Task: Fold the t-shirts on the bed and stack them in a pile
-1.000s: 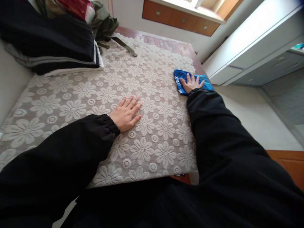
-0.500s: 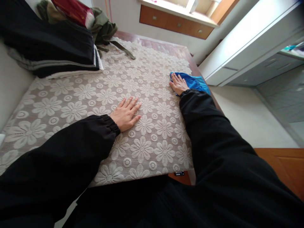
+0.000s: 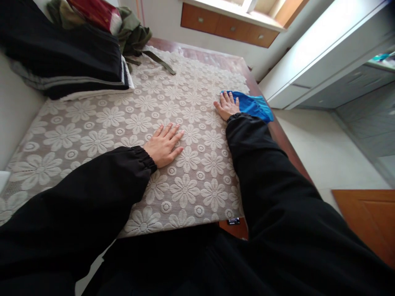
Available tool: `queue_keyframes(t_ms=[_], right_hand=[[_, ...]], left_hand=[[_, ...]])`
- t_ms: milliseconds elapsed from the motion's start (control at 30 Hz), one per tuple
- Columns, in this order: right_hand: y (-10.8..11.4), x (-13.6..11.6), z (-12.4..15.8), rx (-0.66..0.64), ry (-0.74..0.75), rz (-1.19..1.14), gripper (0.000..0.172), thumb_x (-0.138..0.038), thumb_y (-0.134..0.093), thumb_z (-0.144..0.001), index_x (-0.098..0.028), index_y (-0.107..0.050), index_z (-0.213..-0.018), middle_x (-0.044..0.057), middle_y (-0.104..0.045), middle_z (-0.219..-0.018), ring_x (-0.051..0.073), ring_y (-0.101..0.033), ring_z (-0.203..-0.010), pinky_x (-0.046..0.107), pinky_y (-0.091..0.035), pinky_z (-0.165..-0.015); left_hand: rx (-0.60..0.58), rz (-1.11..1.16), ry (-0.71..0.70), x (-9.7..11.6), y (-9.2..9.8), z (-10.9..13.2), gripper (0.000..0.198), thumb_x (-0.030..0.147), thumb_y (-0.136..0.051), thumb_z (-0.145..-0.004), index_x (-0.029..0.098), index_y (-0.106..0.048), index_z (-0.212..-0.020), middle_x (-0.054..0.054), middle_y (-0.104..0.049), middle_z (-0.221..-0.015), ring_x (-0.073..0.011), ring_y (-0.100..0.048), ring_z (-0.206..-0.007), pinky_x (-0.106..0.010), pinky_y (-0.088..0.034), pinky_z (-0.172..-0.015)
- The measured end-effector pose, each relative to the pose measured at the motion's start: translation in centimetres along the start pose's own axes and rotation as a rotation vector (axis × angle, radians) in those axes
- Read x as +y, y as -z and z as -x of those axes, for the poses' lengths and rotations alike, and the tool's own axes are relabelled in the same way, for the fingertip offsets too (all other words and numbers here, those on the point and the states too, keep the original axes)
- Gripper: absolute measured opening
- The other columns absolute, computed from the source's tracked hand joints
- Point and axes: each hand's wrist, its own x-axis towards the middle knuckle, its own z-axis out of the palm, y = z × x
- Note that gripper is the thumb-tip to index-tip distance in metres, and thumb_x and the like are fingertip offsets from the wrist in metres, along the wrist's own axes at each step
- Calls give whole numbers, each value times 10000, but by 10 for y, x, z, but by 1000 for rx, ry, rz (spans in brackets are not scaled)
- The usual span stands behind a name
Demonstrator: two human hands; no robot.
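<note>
At the left, a stack of folded black, grey and white fabric (image 3: 77,59) lies on the cream lace tablecloth with raised flower shapes (image 3: 185,189); its layers look already folded and piled; behind it sit a glossy dark-red packet (image 3: 95,14) and a crumpled olive-green cloth bag (image 3: 134,28), whose flat strap (image 3: 159,62) trails onto the lace; neither hand touches these. Nearer the middle, the left hand (image 3: 163,146) lies palm down on the lace, fingers a little spread, gripping nothing; the lace around it lies largely flat. Farther right, well apart from it, the right hand (image 3: 227,106) is also palm down and clamped on nothing, its fingers over the left end of a bright-blue fabric piece with a lighter blue end (image 3: 255,107); this lies low and fairly flat near the right rim of the reddish-brown wooden table (image 3: 228,61), well away from the stack; with a palm on it, I judge its handling unfinished; how much remains, I cannot tell.
</note>
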Motion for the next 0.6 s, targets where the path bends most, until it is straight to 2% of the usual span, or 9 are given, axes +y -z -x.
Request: queue_keyframes(t_ms=[300,600], right_hand=[[2,3,0,6,8,-16,969,-800,-19,-1031,-206,-158,-1784,64,-119,-1852,341,-60,-1714,661,-60,-1376],[6,2,0,-34,13,-1,986,-800,-81,-1040,-151,-162,-1779,88,-102,-1853,356,-33,-1713,633,-34,-1384]], left_hand=[[20,0,-3,-1,-3,0,690,515,-323,-1120,160,-347,-1711,-127,-238,-1825,-328,-139,-1713,-529,-129,-1407],[0,3,1,0,0,0,698,505,-326,-1121,141,-333,-1717,-147,-195,-1832,-343,-131,-1713,-548,-130,-1406]])
